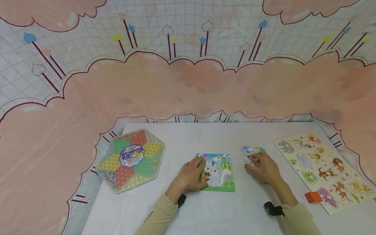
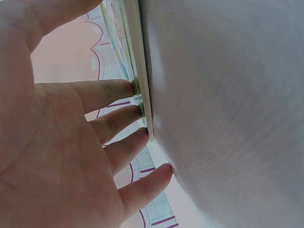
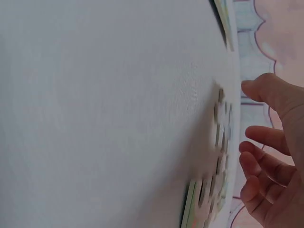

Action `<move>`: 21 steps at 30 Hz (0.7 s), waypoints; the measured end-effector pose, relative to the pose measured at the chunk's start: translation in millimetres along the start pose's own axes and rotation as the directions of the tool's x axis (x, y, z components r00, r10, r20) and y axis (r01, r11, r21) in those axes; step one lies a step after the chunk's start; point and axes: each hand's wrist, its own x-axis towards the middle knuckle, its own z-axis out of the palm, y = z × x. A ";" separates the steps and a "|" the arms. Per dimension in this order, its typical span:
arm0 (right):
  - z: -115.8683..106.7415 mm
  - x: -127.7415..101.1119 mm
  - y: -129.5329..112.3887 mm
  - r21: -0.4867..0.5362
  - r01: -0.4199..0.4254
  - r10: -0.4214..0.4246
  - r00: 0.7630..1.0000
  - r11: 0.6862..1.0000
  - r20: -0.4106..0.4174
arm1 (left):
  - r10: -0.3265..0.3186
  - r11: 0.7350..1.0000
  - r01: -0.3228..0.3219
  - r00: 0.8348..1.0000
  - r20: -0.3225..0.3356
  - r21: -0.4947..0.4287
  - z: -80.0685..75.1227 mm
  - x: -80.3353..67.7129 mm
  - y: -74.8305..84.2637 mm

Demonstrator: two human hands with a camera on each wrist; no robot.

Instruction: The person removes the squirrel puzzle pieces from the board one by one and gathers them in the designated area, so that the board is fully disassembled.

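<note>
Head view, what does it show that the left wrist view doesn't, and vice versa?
Of the two, only the head view shows the right hand, puzzle pieces, hexagonal star board, animal board and orange block.

Only the left wrist view shows the palm of the left hand and the pale side edge of the squirrel puzzle.

Both show that hand, that puzzle, the tabletop and patterned backdrop.

In the head view, your left hand (image 1: 190, 174) covers the left side of the squirrel puzzle (image 1: 218, 178), and your right hand (image 1: 264, 168) hides much of the puzzle pieces (image 1: 246, 150). The print on the round label (image 1: 131, 155) and your left sleeve (image 1: 157, 213) is too small for you to read. Your right wrist view shows those pieces edge-on, soft and cut by the bottom edge; your left one crops your thumb.
</note>
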 end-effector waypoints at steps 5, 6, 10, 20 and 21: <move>7.0 -3.8 -16.7 0.094 0.062 -0.060 0.998 0.994 -0.024 | 0.000 1.000 0.000 1.000 0.001 0.000 -1.4 -0.5 0.7; 9.3 -4.2 -20.5 0.105 0.074 -0.072 0.997 0.992 -0.024 | 0.000 1.000 0.000 1.000 0.000 0.001 -1.7 -0.6 0.8; 18.5 -7.2 -37.1 0.137 0.114 -0.115 0.993 0.984 0.000 | -0.002 1.000 0.002 1.000 0.002 0.003 -2.1 -1.0 0.6; 39.2 -18.1 -71.6 0.156 0.258 -0.277 0.955 0.953 0.110 | -0.003 1.000 0.003 1.000 0.007 0.019 -2.5 0.0 0.6; 41.2 -19.0 -74.2 0.150 0.277 -0.295 0.948 0.949 0.116 | -0.005 1.000 0.005 1.000 0.008 0.020 -2.6 0.0 0.7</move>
